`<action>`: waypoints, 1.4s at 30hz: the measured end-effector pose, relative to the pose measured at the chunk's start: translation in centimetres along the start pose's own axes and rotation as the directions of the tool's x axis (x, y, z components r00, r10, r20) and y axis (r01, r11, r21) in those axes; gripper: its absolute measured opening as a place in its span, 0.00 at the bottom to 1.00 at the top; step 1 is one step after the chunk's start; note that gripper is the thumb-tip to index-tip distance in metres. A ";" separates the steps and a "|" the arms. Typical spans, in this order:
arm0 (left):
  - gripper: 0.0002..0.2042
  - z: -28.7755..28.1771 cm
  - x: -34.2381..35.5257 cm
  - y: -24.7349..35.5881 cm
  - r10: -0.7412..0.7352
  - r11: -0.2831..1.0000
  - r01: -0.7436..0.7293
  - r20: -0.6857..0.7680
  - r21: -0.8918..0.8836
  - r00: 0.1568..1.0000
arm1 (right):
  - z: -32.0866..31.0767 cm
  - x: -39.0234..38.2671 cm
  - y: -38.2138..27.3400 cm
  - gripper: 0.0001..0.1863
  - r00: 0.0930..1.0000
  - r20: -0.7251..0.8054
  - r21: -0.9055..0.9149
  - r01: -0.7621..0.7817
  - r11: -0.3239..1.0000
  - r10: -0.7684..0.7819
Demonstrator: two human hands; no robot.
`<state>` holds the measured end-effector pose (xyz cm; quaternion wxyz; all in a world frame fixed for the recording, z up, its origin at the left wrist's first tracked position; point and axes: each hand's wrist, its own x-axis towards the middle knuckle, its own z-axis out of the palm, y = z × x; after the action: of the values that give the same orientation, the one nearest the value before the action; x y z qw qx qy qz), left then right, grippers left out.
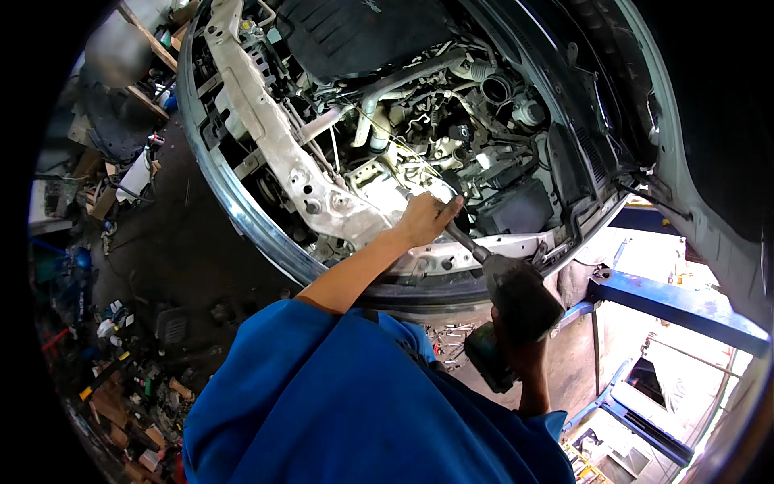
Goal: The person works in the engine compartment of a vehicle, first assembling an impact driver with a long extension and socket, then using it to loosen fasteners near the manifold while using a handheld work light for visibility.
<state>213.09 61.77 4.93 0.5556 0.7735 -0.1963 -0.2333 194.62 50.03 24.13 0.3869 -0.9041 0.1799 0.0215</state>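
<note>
My right hand (524, 351) grips a dark cordless impact wrench (522, 297) by its handle, beside the front edge of the car. A long extension bar (468, 240) runs from the tool's nose up and left into the engine bay. My left hand (427, 219) is closed around the bar near its far end, thumb along it. The bar's tip is hidden by that hand and by glare. Just beyond lies a brightly lit metal part (383, 189). A black box-shaped housing (516, 208) sits right of my left hand.
A pale front crossmember (258, 121) and the bumper (242, 218) border the engine bay. The raised hood (717, 121) is at right, above a blue lift arm (677, 302). Tools (453, 332) lie below the bumper. Clutter (121, 387) covers the floor at left.
</note>
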 end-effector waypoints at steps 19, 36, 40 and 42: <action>0.32 -4.6 8.5 -8.2 -0.178 0.941 0.068 -0.315 -0.332 0.932 | 5.8 20.7 -3.8 0.16 0.904 0.390 -0.190 0.266 0.945 -0.177; 0.31 -3.1 9.1 -9.4 -0.230 0.907 0.073 -0.344 -0.415 0.910 | 7.3 21.9 2.0 0.19 0.846 0.500 -0.100 -0.159 0.982 0.188; 0.30 -2.1 10.4 -8.8 -0.238 0.866 0.023 -0.373 -0.499 0.897 | 8.7 23.1 1.1 0.16 0.750 0.534 -0.094 -0.406 0.909 0.390; 0.29 -2.5 10.8 -9.2 -0.366 0.805 0.187 -0.224 -0.564 0.903 | 9.9 24.5 2.1 0.13 0.750 0.556 -0.011 -0.424 0.905 0.358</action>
<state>223.75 60.44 -4.71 0.7305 0.6379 0.0853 -0.2283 217.75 48.09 11.40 0.4605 -0.7779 0.2486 0.3479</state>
